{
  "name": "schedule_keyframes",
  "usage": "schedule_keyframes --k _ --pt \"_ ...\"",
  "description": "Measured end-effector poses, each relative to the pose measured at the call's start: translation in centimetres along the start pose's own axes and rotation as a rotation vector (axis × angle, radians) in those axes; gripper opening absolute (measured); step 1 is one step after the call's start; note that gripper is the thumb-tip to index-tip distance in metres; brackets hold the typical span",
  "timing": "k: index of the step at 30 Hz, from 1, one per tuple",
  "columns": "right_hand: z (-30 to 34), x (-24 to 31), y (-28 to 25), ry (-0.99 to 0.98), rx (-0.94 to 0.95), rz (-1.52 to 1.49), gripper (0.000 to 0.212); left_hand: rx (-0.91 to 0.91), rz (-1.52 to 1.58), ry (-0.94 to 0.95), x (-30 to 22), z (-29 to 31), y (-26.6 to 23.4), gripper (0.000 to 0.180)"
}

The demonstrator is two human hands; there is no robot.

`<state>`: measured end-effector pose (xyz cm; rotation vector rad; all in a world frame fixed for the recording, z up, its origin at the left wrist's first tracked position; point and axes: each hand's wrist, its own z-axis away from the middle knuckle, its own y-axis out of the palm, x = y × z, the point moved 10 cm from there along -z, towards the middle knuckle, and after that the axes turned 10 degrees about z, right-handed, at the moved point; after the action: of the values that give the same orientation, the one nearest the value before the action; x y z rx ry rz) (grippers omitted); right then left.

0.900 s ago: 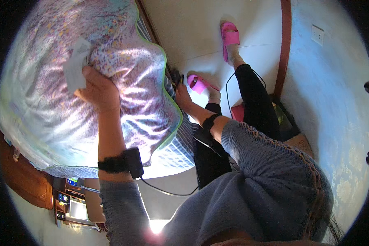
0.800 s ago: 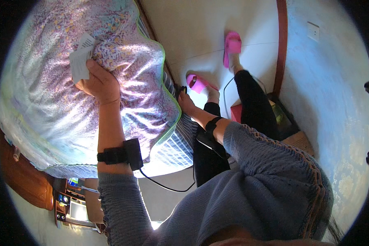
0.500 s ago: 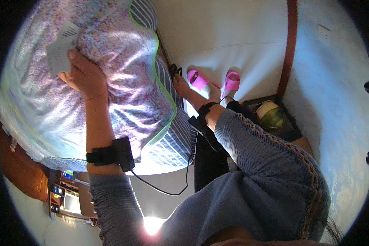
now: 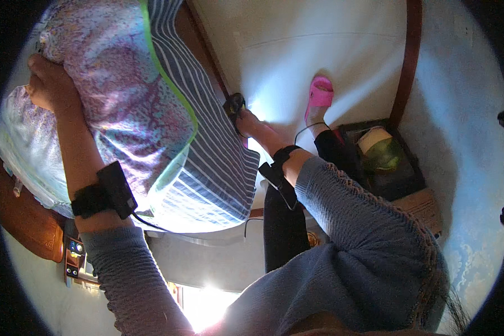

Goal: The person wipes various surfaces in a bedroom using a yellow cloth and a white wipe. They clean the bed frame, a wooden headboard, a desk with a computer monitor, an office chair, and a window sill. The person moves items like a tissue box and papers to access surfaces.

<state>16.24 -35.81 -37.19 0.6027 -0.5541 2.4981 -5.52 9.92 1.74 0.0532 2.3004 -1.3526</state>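
A person's left hand point(image 4: 53, 87) is now reaching farther left across a floral cover point(image 4: 120, 92), its fingers curling near the edge of view. The white papers, showing plainly between these fingers half a second ago, are no longer standing out; they may be lying just beyond the fingertips, but I cannot tell whether the fingers are gripping them. This is leaving the handling of the papers unclear. The right hand point(image 4: 252, 123) is keeping its fingers closed around a small black object point(image 4: 234, 104), which is sitting at the fingertips, beside the bed's edge. Between the two hands' fingers, more striped fabric point(image 4: 210, 162) is showing than before. A pink slipper point(image 4: 320, 96) is resting rightward of the right fingers.
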Motion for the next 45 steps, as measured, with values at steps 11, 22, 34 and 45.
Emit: schedule_keyframes --k 11,22,34,45 --pt "16.8 7.4 -5.7 -0.187 -0.064 -0.675 0.069 -0.087 -0.277 0.455 1.1 -1.7 3.5 0.069" --pt "19.5 4.0 -2.7 0.063 -0.134 -0.847 0.052 0.324 0.349 0.198 -2.4 28.1 -14.7 0.037" --pt "13.5 -2.7 4.5 0.273 -0.209 -0.452 0.05 0.248 0.198 0.248 -1.4 30.0 -13.9 0.049" --pt "7.9 -5.9 5.6 0.248 -0.132 -0.409 0.06 0.448 0.154 0.201 -1.2 30.0 -13.0 0.052"
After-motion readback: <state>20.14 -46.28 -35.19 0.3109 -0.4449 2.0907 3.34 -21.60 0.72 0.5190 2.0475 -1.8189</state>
